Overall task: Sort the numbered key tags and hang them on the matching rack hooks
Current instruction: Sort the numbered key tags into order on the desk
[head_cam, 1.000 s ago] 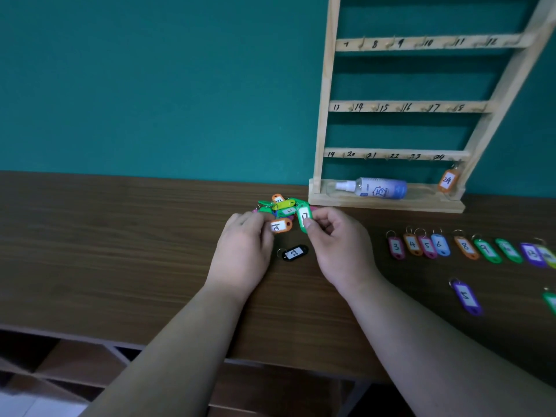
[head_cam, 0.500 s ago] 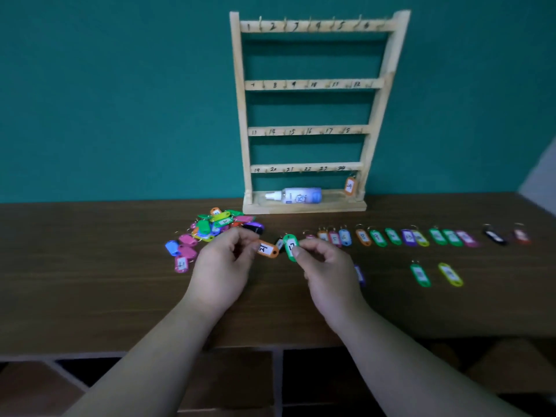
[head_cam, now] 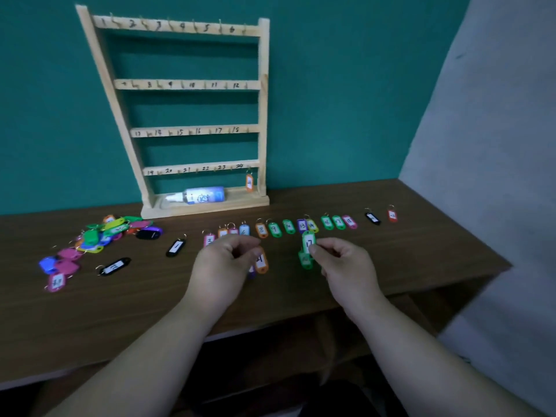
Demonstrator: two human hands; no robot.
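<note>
Green tag (head_cam: 308,242) pinched in right grip (head_cam: 343,264); orange tag (head_cam: 261,262) pinched in left grip (head_cam: 224,266).

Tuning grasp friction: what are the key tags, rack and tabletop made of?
Key tags: coloured plastic, slightly glossy, paper number inserts, metal rings. Rack: pale unpainted wood, grain visible. Tabletop: dark wood-grain, probably laminate, matte.

Both bare forearms come in from the bottom, angled a bit toward each other. The left grip (head_cam: 224,266) is knuckles-up, fingers curled in, pinching an orange tag (head_cam: 261,262). The right grip (head_cam: 346,261) pinches a green tag (head_cam: 309,242) upright between thumb and forefinger.
</note>
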